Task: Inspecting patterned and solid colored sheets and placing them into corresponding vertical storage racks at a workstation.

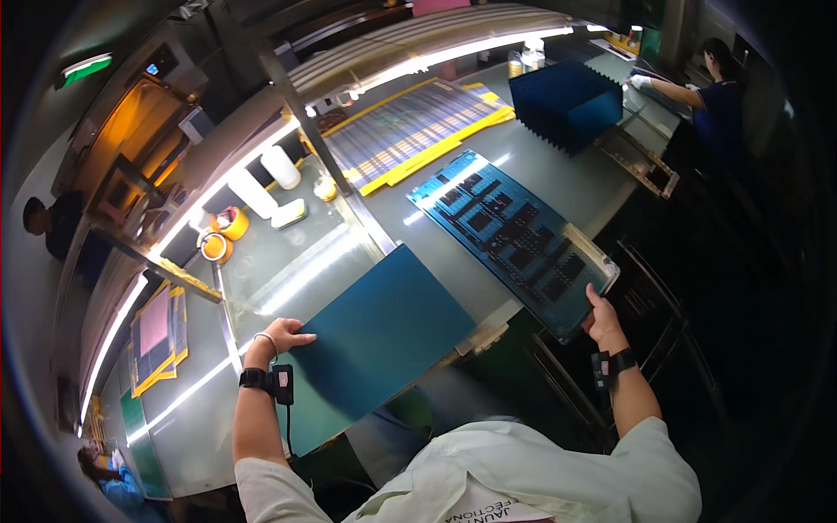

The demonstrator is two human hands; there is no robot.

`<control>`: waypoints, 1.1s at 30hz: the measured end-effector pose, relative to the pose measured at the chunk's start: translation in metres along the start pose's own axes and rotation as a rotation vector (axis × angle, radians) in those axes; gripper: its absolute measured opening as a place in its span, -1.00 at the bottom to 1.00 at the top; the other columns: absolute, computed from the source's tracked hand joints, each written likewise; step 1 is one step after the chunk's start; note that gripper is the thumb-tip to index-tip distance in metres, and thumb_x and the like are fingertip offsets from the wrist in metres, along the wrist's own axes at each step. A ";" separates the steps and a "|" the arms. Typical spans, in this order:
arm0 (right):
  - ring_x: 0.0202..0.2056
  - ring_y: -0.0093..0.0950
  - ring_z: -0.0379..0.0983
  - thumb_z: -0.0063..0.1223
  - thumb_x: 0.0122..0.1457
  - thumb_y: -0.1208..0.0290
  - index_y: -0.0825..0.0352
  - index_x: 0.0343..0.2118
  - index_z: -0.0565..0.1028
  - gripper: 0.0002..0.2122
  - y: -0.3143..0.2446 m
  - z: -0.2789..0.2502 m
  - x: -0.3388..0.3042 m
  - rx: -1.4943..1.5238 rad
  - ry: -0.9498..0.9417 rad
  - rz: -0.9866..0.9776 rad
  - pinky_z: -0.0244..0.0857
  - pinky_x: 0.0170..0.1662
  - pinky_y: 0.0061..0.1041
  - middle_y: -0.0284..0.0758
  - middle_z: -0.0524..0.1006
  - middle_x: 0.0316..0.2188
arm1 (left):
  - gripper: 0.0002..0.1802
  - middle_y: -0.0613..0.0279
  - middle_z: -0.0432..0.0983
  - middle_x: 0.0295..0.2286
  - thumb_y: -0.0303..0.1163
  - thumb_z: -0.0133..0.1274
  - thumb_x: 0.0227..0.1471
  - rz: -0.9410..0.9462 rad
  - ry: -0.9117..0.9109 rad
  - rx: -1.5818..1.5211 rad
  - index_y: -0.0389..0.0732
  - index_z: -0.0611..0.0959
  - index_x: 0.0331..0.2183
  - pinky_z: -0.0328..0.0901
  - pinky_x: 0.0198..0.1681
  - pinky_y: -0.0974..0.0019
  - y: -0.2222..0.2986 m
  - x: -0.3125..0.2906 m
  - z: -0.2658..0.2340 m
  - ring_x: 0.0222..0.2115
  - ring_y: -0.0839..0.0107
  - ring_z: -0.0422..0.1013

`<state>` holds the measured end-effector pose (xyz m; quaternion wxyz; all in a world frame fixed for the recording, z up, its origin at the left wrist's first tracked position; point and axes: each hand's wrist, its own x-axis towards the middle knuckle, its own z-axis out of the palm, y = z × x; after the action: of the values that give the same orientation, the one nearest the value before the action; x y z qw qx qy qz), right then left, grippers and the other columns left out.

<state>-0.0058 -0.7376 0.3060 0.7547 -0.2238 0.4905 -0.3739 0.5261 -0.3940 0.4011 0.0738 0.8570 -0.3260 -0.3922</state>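
Observation:
A plain teal sheet [388, 327] lies tilted in front of me, its near edge reaching past the table's front edge. My left hand [286, 335] is closed on its left side, thumb across the top face. To the right, my right hand [603, 321] grips the near right corner of a glossy blue patterned panel [510, 231], thumb on top and the other fingers mostly hidden. Dark rectangular patterns cover that panel, and a pale strip runs along its right end. Both wrists carry black straps with small boxes.
Yellow-edged striped films [418, 131] lie at the back, beside a dark blue ribbed rack [567, 105]. Tape rolls [216, 247] and white bottles [279, 167] stand at left. A metal post [327, 148] rises mid-table. A co-worker [724, 105] works at far right.

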 end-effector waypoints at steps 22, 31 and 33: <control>-0.42 -0.28 0.52 0.02 0.03 0.50 0.42 -0.46 0.46 -0.91 -0.020 0.051 -0.060 -1.327 -0.576 -1.214 0.42 -0.26 -0.43 -0.21 0.55 -0.47 | 0.17 0.02 -0.23 0.21 -0.11 0.31 -0.38 0.527 0.359 0.742 -0.06 0.01 0.20 -0.06 0.10 -0.26 0.164 -0.063 0.181 0.22 -0.04 -0.25; -0.45 -0.56 0.49 -0.18 0.23 0.52 0.44 -0.41 0.40 -0.86 -0.073 0.078 -0.042 -0.771 -0.423 -0.853 0.39 -0.29 -0.61 -0.30 0.53 -0.52 | -0.06 0.03 -0.05 0.17 0.09 0.15 -0.21 0.706 0.353 0.467 -0.14 0.20 0.14 -0.03 0.13 -0.13 0.180 -0.047 0.168 0.20 0.06 -0.13; -0.44 -0.56 0.49 -0.19 0.23 0.51 0.44 -0.41 0.40 -0.86 -0.078 0.083 -0.043 -0.786 -0.401 -0.868 0.38 -0.29 -0.60 -0.30 0.52 -0.52 | -0.13 0.03 0.01 0.15 0.08 0.14 -0.19 0.888 0.367 0.393 -0.16 0.27 0.10 -0.02 0.15 -0.03 0.210 -0.018 0.170 0.20 0.13 -0.11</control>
<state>0.0319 -0.7544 0.4204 0.4722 -0.7302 0.3042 -0.3889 0.2901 -0.5241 0.3769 0.1266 0.6884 -0.7074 -0.0978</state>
